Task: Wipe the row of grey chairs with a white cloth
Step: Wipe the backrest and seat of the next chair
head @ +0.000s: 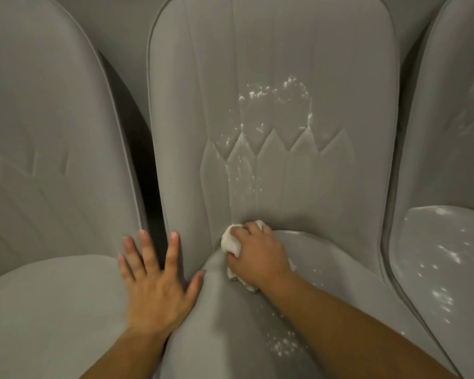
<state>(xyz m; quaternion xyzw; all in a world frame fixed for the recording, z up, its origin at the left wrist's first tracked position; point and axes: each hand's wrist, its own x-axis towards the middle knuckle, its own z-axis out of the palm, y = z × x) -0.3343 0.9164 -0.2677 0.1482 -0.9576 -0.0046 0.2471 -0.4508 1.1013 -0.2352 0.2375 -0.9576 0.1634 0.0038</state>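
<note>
1. Grey-upholstered row: middle chair [271, 64] flecked with white foam [275, 93].
2. Crumpled white cloth [231, 242] at its seat crease, clutched in curled right hand [257, 258].
3. Flat left hand [153, 283], fingers spread, at seat's edge.

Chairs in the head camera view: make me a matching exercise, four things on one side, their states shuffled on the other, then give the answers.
Things
1. left hand
2. white cloth
3. middle chair
4. left chair

States
A. white specks on its backrest
B. bunched in the right hand at the seat crease
C. no white specks visible
D. spread flat, fingers straight

Pairs: 1-D, 2-B, 3-A, 4-C
</note>
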